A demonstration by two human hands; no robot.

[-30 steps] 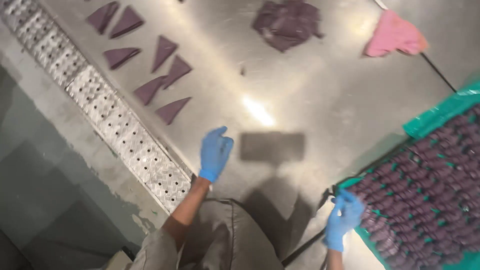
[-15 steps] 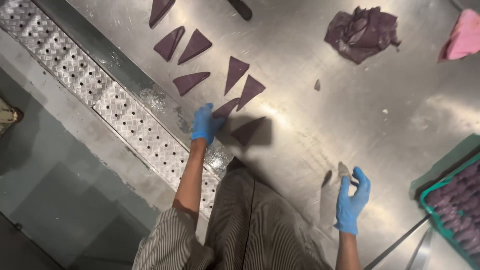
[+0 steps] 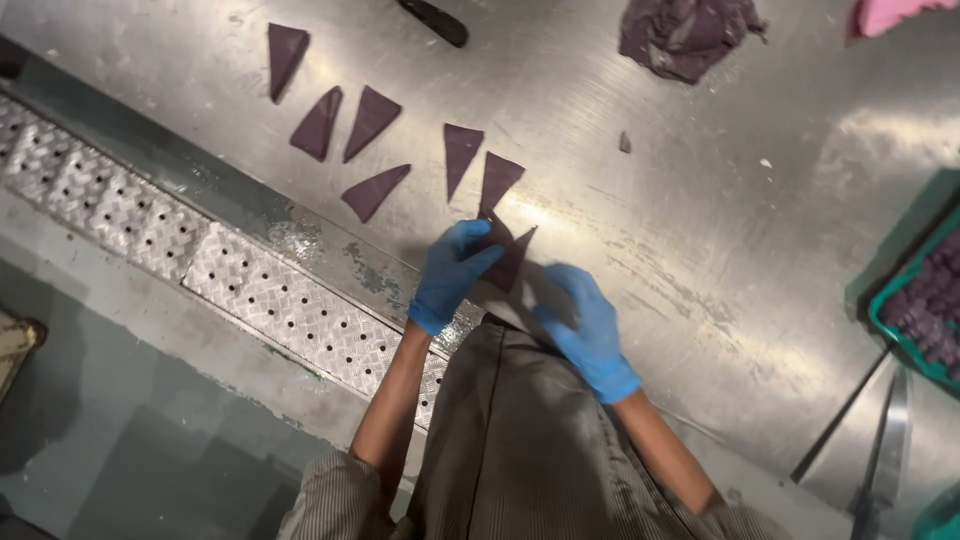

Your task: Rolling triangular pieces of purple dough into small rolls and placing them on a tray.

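Both hands wear blue gloves. My left hand (image 3: 452, 272) pinches a purple dough triangle (image 3: 508, 255) at the near edge of the steel table (image 3: 700, 230). My right hand (image 3: 588, 330) rests just right of that triangle, fingers spread, touching or almost touching its edge. Several more purple dough triangles (image 3: 372, 120) lie in a loose row to the upper left. A lump of purple dough (image 3: 688, 35) sits at the far side of the table.
A perforated metal floor grate (image 3: 250, 290) runs along the table's near edge. A green tray (image 3: 925, 310) of purple pieces sits at the right edge. A knife (image 3: 880, 450) lies at lower right, a dark handle (image 3: 435, 20) at the top, a pink cloth (image 3: 895, 12) in the top right corner.
My right hand has moved left from the table's right side to the triangle. My left hand has closed on that triangle. The view shifted, so the tray slid to the right edge.
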